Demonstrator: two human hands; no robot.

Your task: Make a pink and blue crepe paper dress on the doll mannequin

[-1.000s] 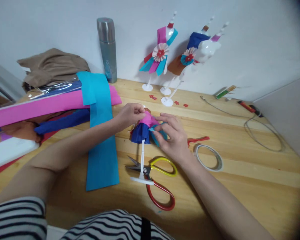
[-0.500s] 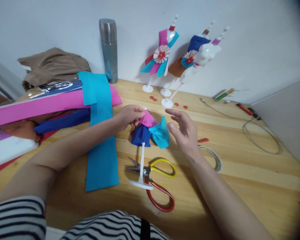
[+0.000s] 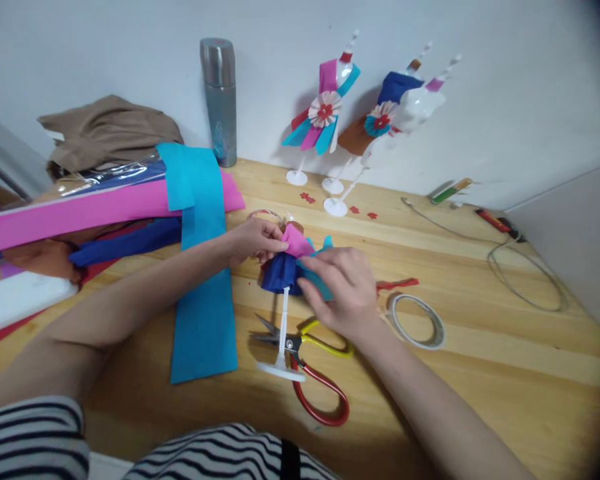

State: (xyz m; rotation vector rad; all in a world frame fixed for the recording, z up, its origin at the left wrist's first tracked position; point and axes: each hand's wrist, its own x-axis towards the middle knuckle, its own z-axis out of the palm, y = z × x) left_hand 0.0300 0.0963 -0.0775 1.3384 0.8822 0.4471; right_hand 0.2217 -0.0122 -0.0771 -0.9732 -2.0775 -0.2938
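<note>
A miniature dress form on a white stand wears crepe paper, with a pink top piece over a dark blue skirt. My left hand pinches the pink paper from the left side. A turquoise crepe paper piece sticks out on the right, and my right hand closes round it, its fingertips at the waist. My right fingers partly hide that piece. Scissors with one yellow and one red handle lie behind the stand's pole.
A roll of tape and a red strip lie at right. Turquoise and pink crepe strips spread at left. Behind stand a steel flask and dressed forms. A cable curls at far right.
My right hand has moved left from beside the form onto the turquoise piece, uncovering the tape roll. My left hand has shifted slightly down on the pink paper.
</note>
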